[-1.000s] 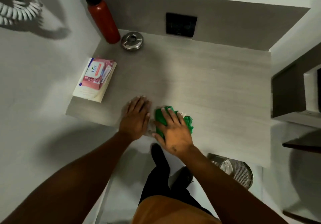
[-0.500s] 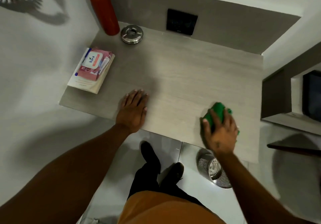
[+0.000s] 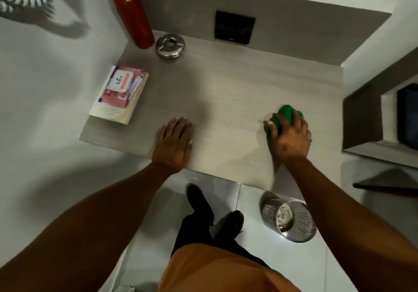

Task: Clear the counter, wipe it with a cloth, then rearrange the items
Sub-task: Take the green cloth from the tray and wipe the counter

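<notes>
The right hand (image 3: 291, 139) is pressing a green cloth (image 3: 285, 113) onto the table (image 3: 237, 92) near its right front part, its fingers (image 3: 274, 127) curling over the bunched cloth and gripping it, so that green is showing ahead of the knuckles and at both sides of the hand. The left hand (image 3: 174, 141) is lying flat on the table's front edge, well apart from the cloth, with its fingers straight, close together and holding nothing. At the table's left edge a pink pack of wipes (image 3: 123, 85) is sitting on top of a white booklet (image 3: 110, 111). In the back left corner a red bottle (image 3: 132, 20) with a black cap is standing upright, and a round metal ashtray (image 3: 170, 46) is sitting just beside it. A black wall plate (image 3: 235, 28) is showing on the grey panel behind the table. On the floor below the right forearm a ribbed metal bin (image 3: 291, 221) is standing.
</notes>
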The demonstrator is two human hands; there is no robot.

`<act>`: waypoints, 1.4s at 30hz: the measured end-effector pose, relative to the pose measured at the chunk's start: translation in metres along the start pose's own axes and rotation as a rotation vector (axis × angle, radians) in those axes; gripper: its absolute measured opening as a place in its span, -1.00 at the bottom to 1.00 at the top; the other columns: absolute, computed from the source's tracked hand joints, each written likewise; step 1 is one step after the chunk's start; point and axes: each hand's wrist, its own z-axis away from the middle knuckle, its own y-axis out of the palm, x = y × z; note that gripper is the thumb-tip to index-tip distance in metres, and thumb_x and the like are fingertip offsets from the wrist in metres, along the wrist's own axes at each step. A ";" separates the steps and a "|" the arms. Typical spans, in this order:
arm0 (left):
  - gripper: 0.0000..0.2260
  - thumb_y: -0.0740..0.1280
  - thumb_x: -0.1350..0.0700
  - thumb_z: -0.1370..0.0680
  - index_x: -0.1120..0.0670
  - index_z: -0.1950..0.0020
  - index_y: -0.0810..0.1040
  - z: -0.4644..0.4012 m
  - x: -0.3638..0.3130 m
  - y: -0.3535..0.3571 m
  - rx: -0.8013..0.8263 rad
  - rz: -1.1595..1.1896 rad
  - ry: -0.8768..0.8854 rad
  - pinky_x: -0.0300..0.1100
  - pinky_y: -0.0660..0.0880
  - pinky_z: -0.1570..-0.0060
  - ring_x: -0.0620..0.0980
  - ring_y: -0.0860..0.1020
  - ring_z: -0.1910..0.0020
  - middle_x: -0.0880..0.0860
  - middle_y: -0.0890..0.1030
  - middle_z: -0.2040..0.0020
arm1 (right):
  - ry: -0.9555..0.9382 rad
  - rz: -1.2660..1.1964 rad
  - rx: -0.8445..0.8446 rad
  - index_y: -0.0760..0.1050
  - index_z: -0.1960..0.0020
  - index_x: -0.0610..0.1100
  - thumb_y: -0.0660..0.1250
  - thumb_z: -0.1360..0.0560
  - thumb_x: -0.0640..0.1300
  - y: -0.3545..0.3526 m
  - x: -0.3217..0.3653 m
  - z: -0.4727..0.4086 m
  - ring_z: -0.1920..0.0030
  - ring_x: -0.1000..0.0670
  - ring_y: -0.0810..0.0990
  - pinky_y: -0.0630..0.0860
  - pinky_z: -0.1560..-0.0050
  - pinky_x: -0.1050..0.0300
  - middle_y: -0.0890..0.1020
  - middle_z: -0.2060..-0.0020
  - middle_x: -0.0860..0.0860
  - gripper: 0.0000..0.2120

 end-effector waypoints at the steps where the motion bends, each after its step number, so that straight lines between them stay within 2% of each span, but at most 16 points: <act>1: -0.52 -0.01 -0.07 -0.64 0.01 -0.56 0.22 0.000 -0.001 -0.001 -0.005 -0.004 -0.003 0.09 0.09 -0.52 0.13 0.17 -0.55 0.07 0.25 -0.56 | 0.019 0.008 -0.006 0.41 -0.39 0.13 0.05 -0.58 0.29 -0.004 -0.008 0.009 -0.42 -0.28 0.28 0.31 -0.34 -0.22 0.30 -0.48 -0.19 -0.53; 6: -0.52 0.02 -0.04 -0.63 0.04 -0.53 0.26 0.000 -0.017 -0.003 -0.007 0.022 -0.088 0.14 0.07 -0.52 0.14 0.14 -0.56 0.10 0.24 -0.56 | 0.277 -0.020 0.008 0.35 -0.43 0.06 0.06 -0.56 0.28 -0.005 0.013 0.073 -0.27 -0.31 0.34 0.38 -0.23 -0.19 0.33 -0.36 -0.25 -0.48; 10: -0.53 0.16 -0.06 -0.59 0.12 -0.45 0.35 -0.005 -0.068 -0.008 0.008 0.142 -0.276 0.14 0.17 -0.44 0.23 0.23 -0.50 0.22 0.30 -0.50 | 0.369 -0.378 0.211 0.30 -0.45 0.07 0.15 -0.54 0.24 -0.011 0.031 0.092 -0.30 -0.32 0.29 0.41 -0.22 -0.17 0.25 -0.32 -0.21 -0.47; 13: -0.58 0.18 -0.14 -0.56 0.13 -0.24 0.51 0.003 -0.115 -0.016 -0.042 0.364 -0.158 0.03 0.44 -0.22 0.19 0.47 -0.23 0.19 0.51 -0.25 | 0.489 -0.538 0.200 0.28 -0.40 -0.10 0.39 -0.42 0.18 -0.020 0.016 0.097 -0.25 -0.30 0.39 0.45 -0.21 -0.11 0.29 -0.27 -0.17 -0.32; 15: -0.57 0.25 -0.18 -0.52 0.12 -0.18 0.55 0.003 -0.148 -0.026 0.064 0.556 -0.143 -0.09 0.53 -0.07 0.08 0.57 -0.06 0.11 0.60 -0.09 | 0.574 -0.598 0.190 0.36 -0.27 -0.20 0.47 -0.34 0.24 -0.021 0.008 0.102 -0.13 -0.23 0.52 0.55 -0.14 -0.05 0.44 -0.19 -0.17 -0.28; 19: -0.66 0.47 -0.11 -0.40 0.11 0.00 0.64 -0.023 -0.185 -0.040 0.364 0.797 -0.363 -0.35 0.46 0.34 -0.02 0.66 0.20 0.05 0.70 0.12 | 0.698 -0.893 0.263 0.55 -0.08 -0.22 0.52 -0.35 0.10 -0.021 0.007 0.101 0.13 -0.09 0.70 0.68 0.06 -0.07 0.70 0.08 -0.12 -0.52; 21: -0.72 0.49 0.01 -0.43 0.15 -0.04 0.64 -0.037 -0.191 -0.041 0.478 0.941 -0.428 -0.31 0.56 0.28 0.02 0.68 0.16 0.10 0.72 0.07 | 0.755 -1.019 0.250 0.62 0.05 -0.14 0.55 -0.35 0.01 -0.021 0.005 0.098 0.25 -0.03 0.72 0.69 0.19 -0.01 0.73 0.20 -0.08 -0.72; 23: -0.83 0.46 0.15 -0.48 0.16 -0.04 0.62 -0.046 -0.192 -0.041 0.504 1.059 -0.409 -0.09 0.65 0.08 0.09 0.69 0.09 0.13 0.71 0.04 | 0.824 -1.160 0.205 0.58 0.10 -0.12 0.56 -0.37 -0.13 -0.022 0.005 0.099 0.28 -0.03 0.72 0.67 0.24 0.04 0.73 0.20 -0.10 -0.81; 24: -0.88 0.43 0.21 -0.50 0.14 -0.02 0.59 -0.051 -0.193 -0.044 0.494 1.117 -0.387 -0.05 0.65 0.08 0.10 0.69 0.09 0.11 0.70 0.05 | 0.851 -1.276 0.155 0.55 0.09 -0.15 0.55 -0.38 -0.22 -0.024 0.003 0.099 0.25 -0.06 0.72 0.66 0.22 0.04 0.73 0.16 -0.15 -0.80; 26: -0.86 0.39 0.28 -0.53 0.06 0.00 0.55 -0.063 -0.202 -0.051 0.507 1.231 -0.361 -0.14 0.64 0.17 0.01 0.68 0.12 0.02 0.69 0.07 | 0.874 -1.472 0.037 0.50 -0.03 -0.24 0.50 -0.41 -0.34 -0.032 -0.003 0.098 0.16 -0.12 0.72 0.66 0.20 0.04 0.70 0.07 -0.23 -0.74; 30: -0.81 0.37 0.29 -0.54 0.13 -0.13 0.54 -0.091 -0.241 -0.068 0.627 1.416 -0.269 -0.18 0.63 0.12 -0.02 0.69 0.03 0.06 0.70 -0.04 | 0.871 -1.690 -0.070 0.43 -0.21 -0.19 0.46 -0.45 -0.31 -0.061 -0.035 0.086 -0.01 -0.24 0.70 0.66 0.14 0.00 0.69 -0.02 -0.22 -0.63; 34: -0.72 0.38 0.36 -0.51 0.28 -0.21 0.49 -0.136 -0.314 -0.067 0.648 1.451 -0.207 0.10 0.60 -0.10 0.19 0.65 -0.08 0.23 0.66 -0.12 | 0.796 -1.651 -0.131 0.41 -0.25 -0.14 0.44 -0.46 -0.34 -0.092 -0.100 0.057 0.04 -0.26 0.71 0.67 0.10 -0.13 0.70 0.01 -0.24 -0.57; 36: -0.72 0.41 0.36 -0.49 0.26 -0.18 0.50 -0.159 -0.366 -0.064 0.673 1.419 -0.190 0.21 0.58 -0.11 0.22 0.65 -0.08 0.25 0.66 -0.12 | 0.791 -1.522 -0.190 0.43 -0.27 -0.16 0.46 -0.43 -0.37 -0.110 -0.149 0.037 0.08 -0.27 0.70 0.65 0.08 -0.18 0.69 0.04 -0.25 -0.54; 38: -0.78 0.47 0.31 -0.45 0.15 -0.04 0.53 -0.185 -0.419 -0.058 0.669 1.340 -0.148 0.22 0.59 -0.07 0.18 0.67 -0.02 0.23 0.68 -0.09 | 0.783 -1.389 -0.251 0.47 -0.22 -0.15 0.47 -0.42 -0.38 -0.128 -0.201 0.012 0.09 -0.25 0.68 0.65 0.08 -0.17 0.65 0.02 -0.25 -0.57; 40: -0.76 0.51 0.21 -0.40 0.13 -0.02 0.57 -0.212 -0.476 -0.051 0.667 1.241 -0.110 0.19 0.61 -0.06 0.17 0.68 -0.01 0.20 0.69 -0.05 | 0.776 -1.267 -0.316 0.51 -0.20 -0.10 0.47 -0.41 -0.40 -0.143 -0.256 -0.015 0.13 -0.15 0.67 0.66 0.17 -0.01 0.65 -0.01 -0.23 -0.57; 42: -0.65 0.52 0.12 -0.38 0.15 -0.13 0.60 -0.237 -0.526 -0.045 0.665 1.096 -0.068 0.13 0.63 -0.05 0.16 0.67 -0.03 0.17 0.68 -0.08 | 0.798 -1.152 -0.357 0.51 -0.24 -0.08 0.48 -0.41 -0.38 -0.155 -0.299 -0.041 0.24 0.04 0.65 0.59 0.42 0.23 0.65 0.01 -0.11 -0.54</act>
